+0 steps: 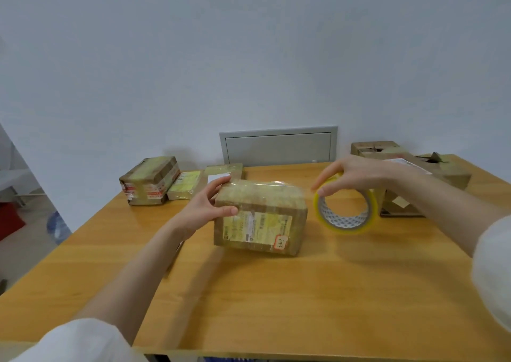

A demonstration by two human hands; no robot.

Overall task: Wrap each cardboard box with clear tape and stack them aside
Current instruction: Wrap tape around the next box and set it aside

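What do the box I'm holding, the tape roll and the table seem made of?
The box: brown cardboard under clear film that catches the light. The tape roll: yellowish transparent plastic on a white printed core, likely card. The table: wood-grain top, possibly laminate.

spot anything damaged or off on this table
Yes: at the far right, the rear cardboard box has a torn hole in its top, and the larger box beside it has a ripped flap sticking up.

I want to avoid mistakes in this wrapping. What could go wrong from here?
The left hand grips only one end of the box, so a pull from the tape roll in the right hand may twist it loose. Other boxes sit close behind the right arm; a wide swing may knock them.
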